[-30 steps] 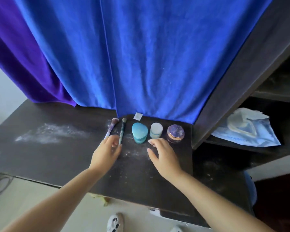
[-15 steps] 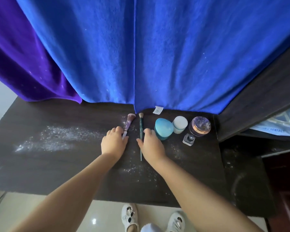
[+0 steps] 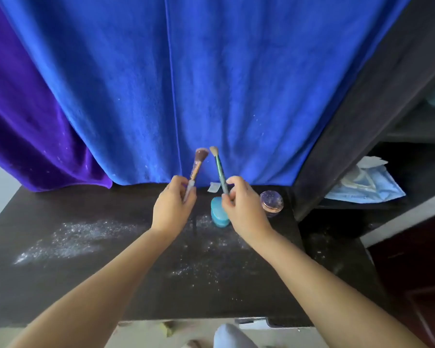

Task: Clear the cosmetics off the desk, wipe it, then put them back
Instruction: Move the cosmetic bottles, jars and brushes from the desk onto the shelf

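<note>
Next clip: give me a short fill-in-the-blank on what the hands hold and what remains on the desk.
1. The left hand holds the ____-bristled brush.
2. The right hand holds the brush with the ____ handle.
3. Both brushes point ____.
4. White ____ is scattered on the dark desk.

Missing words: pink; teal; upward; powder

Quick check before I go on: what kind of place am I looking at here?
Probably a home dressing or vanity desk. Each hand holds a makeup brush, a teal cosmetic case and a glittery jar sit on the dark desk, spilled powder dusts it, and blue cloth hangs behind.
</note>
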